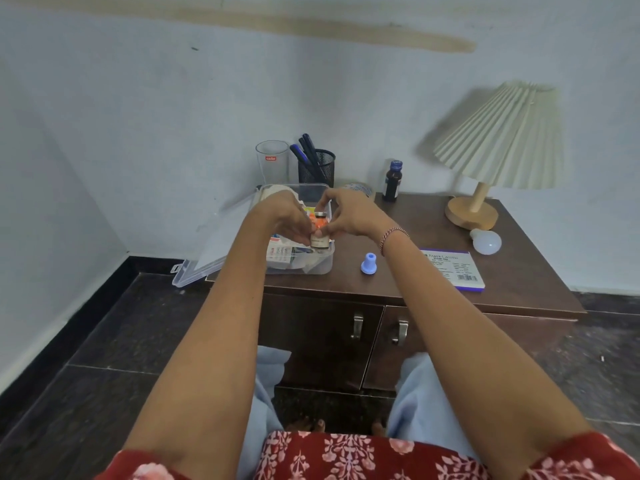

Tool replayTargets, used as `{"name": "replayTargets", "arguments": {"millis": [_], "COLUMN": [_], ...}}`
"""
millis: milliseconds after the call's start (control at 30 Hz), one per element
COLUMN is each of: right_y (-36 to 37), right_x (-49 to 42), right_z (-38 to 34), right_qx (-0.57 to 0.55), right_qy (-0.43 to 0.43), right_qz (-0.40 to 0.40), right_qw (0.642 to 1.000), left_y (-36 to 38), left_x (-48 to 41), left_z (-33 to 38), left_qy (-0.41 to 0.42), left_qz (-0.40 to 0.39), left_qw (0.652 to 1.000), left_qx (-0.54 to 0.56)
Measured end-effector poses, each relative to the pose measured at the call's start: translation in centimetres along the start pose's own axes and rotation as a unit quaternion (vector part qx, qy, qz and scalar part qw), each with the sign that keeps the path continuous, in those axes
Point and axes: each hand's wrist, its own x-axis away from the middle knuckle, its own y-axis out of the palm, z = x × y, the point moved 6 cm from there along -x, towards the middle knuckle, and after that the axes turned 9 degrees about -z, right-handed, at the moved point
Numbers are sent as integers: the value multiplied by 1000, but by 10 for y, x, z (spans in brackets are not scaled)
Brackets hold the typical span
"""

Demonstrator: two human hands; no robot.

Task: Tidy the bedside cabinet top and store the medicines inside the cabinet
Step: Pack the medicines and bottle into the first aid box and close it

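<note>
Fingers (pixel 300 237) of left hand (pixel 285 218) pinch body of vial (pixel 319 240); right hand (pixel 349 216) grasps it near cap. Vial upright, just above open clear box (pixel 311 269) at left end of cabinet top (pixel 426 216). Likely step: seat vial in box. Lower straight, keep upright, aim for gap beside orange item (pixel 319 222), let go only once seated. Syrup bottle (pixel 392 181) not yet boxed.
</note>
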Motion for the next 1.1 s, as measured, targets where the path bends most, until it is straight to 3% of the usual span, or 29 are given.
{"name": "replayTargets", "arguments": {"millis": [233, 667, 933, 1100], "right_y": [14, 18, 18, 10], "right_x": [-2, -10, -9, -6], "right_z": [-8, -12, -9, -5], "right_qx": [109, 194, 139, 102], "right_qy": [2, 3, -7, -23], "right_qz": [-49, -60, -116, -106], "right_qw": [993, 979, 983, 989], "left_y": [4, 5, 2, -3], "left_x": [-2, -13, -20, -20], "left_z": [-6, -9, -10, -6], "left_qy": [-9, -40, -46, -47], "left_qz": [-29, -27, -14, -24], "left_qw": [999, 997, 995, 996], "left_qx": [-33, -61, -89, -73]}}
